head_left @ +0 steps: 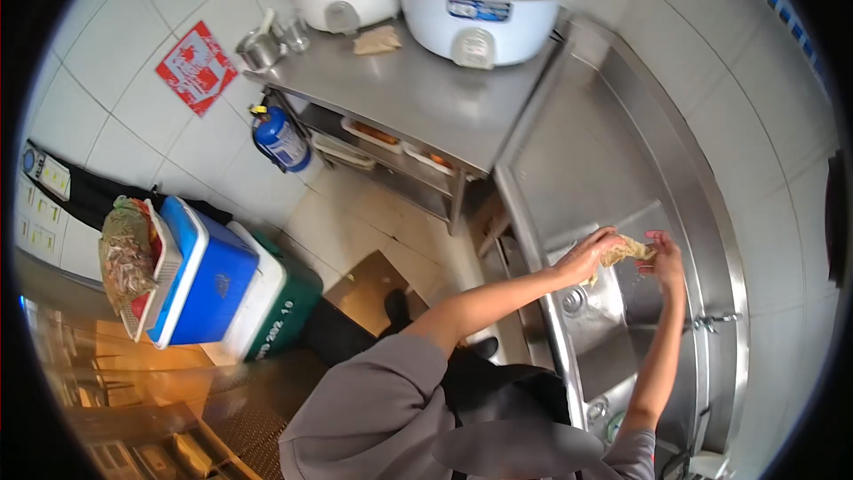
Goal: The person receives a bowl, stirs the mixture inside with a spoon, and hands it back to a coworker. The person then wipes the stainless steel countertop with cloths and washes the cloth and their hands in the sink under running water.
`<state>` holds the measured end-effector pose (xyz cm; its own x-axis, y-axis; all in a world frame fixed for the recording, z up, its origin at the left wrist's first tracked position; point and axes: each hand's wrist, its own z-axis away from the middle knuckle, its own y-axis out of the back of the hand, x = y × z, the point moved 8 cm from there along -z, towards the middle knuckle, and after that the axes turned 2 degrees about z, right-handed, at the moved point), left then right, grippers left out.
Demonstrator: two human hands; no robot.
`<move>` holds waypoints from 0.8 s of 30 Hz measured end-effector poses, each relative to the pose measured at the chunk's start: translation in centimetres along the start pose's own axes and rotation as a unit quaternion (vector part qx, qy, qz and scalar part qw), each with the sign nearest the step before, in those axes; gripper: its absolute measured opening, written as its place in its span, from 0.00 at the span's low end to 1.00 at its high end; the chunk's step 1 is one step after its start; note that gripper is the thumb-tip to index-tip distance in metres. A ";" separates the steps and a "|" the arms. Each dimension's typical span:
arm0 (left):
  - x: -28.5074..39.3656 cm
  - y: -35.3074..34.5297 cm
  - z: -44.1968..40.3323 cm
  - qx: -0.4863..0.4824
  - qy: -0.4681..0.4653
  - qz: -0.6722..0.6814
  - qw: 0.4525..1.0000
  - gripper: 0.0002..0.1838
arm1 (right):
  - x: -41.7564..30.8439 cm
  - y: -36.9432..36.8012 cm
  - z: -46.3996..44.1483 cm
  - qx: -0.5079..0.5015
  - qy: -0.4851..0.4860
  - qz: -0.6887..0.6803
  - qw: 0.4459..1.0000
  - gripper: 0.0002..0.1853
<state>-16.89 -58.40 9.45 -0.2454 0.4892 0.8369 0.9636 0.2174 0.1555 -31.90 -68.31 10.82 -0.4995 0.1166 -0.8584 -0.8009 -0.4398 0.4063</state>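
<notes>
A tan, crumpled cloth (625, 252) is stretched between my two hands above the steel sink (591, 324). My left hand (586, 255) is closed around one end, and a bit of the cloth hangs below the fingers. At the other end, my right hand (663, 260) grips the cloth with its fingers bent. The sink's drain (574, 300) lies below my left hand. Beside my right forearm, a tap (711, 322) is fixed at the sink's wall side.
Two large rice cookers (480, 13) stand on a steel table (426, 93) with another tan cloth (378, 40) and a metal pot (259, 51). A blue fire extinguisher (281, 138) is beside the table. Stacked cool boxes (213, 276) stand at left.
</notes>
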 end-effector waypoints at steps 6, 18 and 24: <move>-4.2 18.7 0.5 0.117 0.192 0.181 0.957 0.18 | -16.6 -13.6 3.3 -0.009 0.261 -0.131 0.956 0.23; -5.2 47.1 12.1 0.328 0.277 0.285 0.857 0.32 | -25.0 -51.8 -2.5 -0.195 0.266 -0.142 0.933 0.23; -8.5 55.8 16.0 0.386 0.234 0.481 0.752 0.27 | -32.7 -62.8 -8.5 -0.256 0.312 0.132 0.905 0.27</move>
<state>37.30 -36.88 2.64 0.7641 0.4221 0.4878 0.2786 0.4662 -0.8397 37.55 -52.08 10.76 -0.2401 -0.5085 -0.8269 -0.3422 -0.7528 0.5623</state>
